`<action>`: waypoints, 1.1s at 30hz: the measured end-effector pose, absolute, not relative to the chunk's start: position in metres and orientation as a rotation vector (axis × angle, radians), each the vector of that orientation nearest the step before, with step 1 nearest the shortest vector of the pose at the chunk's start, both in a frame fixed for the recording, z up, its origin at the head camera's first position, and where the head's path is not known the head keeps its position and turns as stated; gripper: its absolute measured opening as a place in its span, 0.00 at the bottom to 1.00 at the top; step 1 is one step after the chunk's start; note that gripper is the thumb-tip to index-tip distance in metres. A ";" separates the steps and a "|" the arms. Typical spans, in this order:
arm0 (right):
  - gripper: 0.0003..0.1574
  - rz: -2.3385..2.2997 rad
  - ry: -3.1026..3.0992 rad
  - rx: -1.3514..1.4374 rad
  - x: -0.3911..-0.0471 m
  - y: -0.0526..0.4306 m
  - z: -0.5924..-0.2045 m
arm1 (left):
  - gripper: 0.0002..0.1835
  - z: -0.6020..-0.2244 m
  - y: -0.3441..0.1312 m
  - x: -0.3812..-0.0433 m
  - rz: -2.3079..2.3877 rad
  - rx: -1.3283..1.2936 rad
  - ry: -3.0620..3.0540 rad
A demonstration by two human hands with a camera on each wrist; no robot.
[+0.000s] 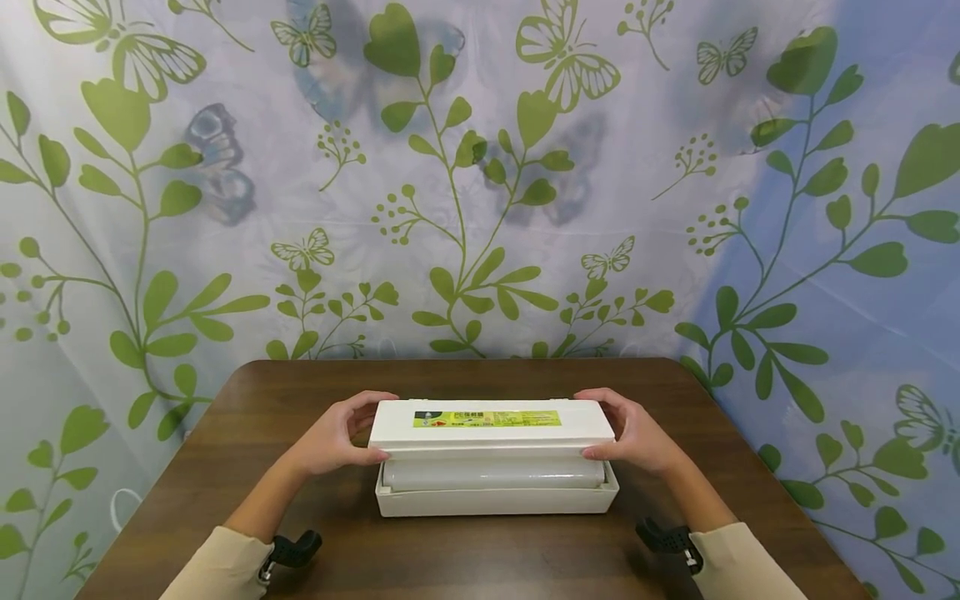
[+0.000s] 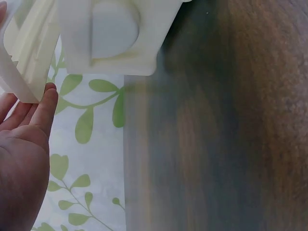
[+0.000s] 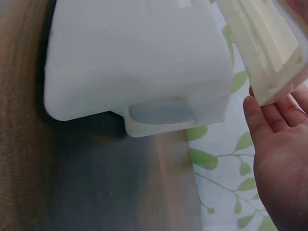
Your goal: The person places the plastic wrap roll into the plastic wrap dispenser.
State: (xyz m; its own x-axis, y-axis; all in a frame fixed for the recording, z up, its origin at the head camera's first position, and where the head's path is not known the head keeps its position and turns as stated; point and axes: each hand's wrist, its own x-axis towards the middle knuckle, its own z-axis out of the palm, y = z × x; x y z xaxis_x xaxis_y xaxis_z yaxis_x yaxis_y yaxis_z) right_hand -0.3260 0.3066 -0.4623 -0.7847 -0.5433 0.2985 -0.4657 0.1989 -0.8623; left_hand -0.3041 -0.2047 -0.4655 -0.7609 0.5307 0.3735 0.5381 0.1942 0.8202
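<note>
A white plastic cling film dispenser (image 1: 495, 502) rests on the table with a roll of cling film (image 1: 495, 474) inside. Its lid (image 1: 585, 425), with a green and yellow label (image 1: 487, 419), is raised over the roll. The left hand (image 1: 341, 433) grips the lid's left end, thumb at the front edge and fingers behind. At the right end the right hand (image 1: 633, 433) holds it the same way. Both wrist views show the lid's hollow underside tilted up, apart from the dispenser's base (image 2: 120, 36), with fingers under its edge.
The dark brown wooden table (image 1: 495, 558) carries the dispenser near its middle. Behind and beside it hangs a curtain (image 1: 480, 208) printed with green leaves and butterflies. Black straps (image 1: 296, 550) sit at the wrists, by the beige sleeves (image 1: 221, 567).
</note>
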 end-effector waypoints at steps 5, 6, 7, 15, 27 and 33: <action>0.48 -1.654 2.398 -1.010 -0.325 0.308 -0.467 | 0.39 -0.469 -0.204 -0.304 -1.673 -1.072 -2.405; 0.48 -1.651 2.400 -1.011 -0.324 0.308 -0.468 | 0.39 -0.470 -0.204 -0.304 -1.672 -1.072 -2.401; 0.48 -1.652 2.395 -1.007 -0.324 0.309 -0.469 | 0.39 -0.471 -0.204 -0.304 -1.671 -1.072 -2.398; 0.50 -1.645 2.399 -0.993 -0.320 0.309 -0.473 | 0.40 -0.478 -0.202 -0.304 -1.663 -1.095 -2.372; 0.47 -1.647 2.420 -0.968 -0.315 0.310 -0.477 | 0.40 -0.483 -0.199 -0.300 -1.651 -1.042 -2.428; 0.47 -1.690 2.369 -0.972 -0.313 0.310 -0.482 | 0.40 -0.485 -0.200 -0.300 -1.654 -1.025 -2.466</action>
State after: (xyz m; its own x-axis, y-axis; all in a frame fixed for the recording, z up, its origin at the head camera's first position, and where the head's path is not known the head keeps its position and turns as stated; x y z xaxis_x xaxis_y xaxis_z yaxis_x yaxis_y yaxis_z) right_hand -0.3132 0.3100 -0.4818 -0.7967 -0.5293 0.2915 -0.4480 0.1936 -0.8728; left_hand -0.2998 -0.1995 -0.4849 -0.7870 0.5124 0.3437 0.5123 0.2323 0.8268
